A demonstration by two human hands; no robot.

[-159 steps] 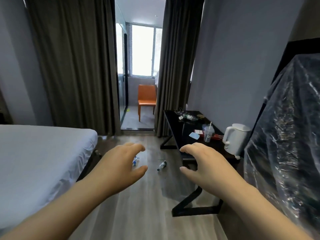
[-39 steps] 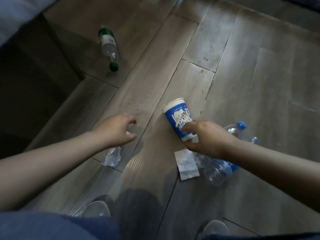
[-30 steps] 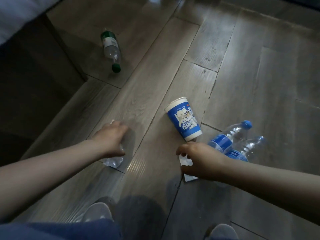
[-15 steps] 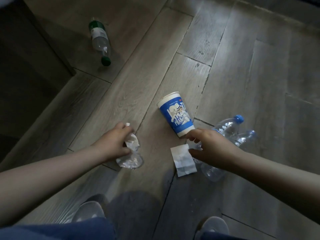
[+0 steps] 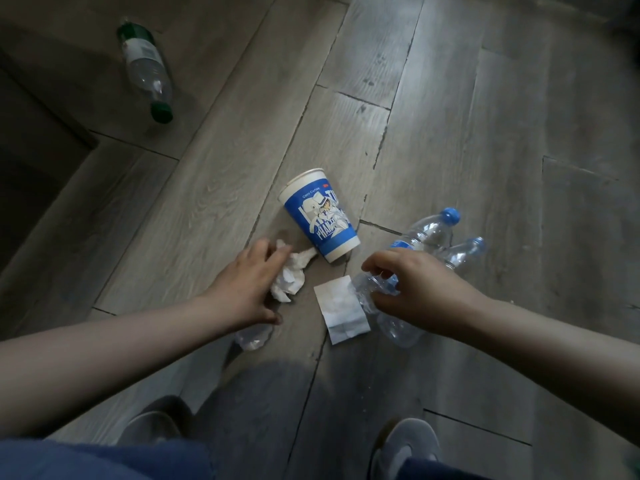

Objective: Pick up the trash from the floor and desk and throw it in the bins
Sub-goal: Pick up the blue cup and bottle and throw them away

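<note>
Trash lies on the grey wood floor [image 5: 450, 98]. My left hand [image 5: 247, 284] holds a crumpled white tissue [image 5: 289, 280], just left of a blue and white paper cup [image 5: 320, 213] lying on its side. A scrap of clear plastic [image 5: 251, 336] shows under that hand's wrist. My right hand [image 5: 415, 289] curls its fingers round the crinkled body of a clear blue-capped bottle [image 5: 429, 232]. A second blue-capped bottle [image 5: 462, 254] lies beside it. A flat white paper [image 5: 341, 310] rests between my hands. No bin is in view.
A clear bottle with a green cap [image 5: 147, 67] lies at the upper left, close to a dark step or bed base [image 5: 31, 161]. My two grey shoes [image 5: 152, 424] [image 5: 405, 445] stand at the bottom of the view.
My left hand has moved right toward the cup with the tissue in it. My right hand has moved from the cup's base onto the clear bottle and closed on it.
</note>
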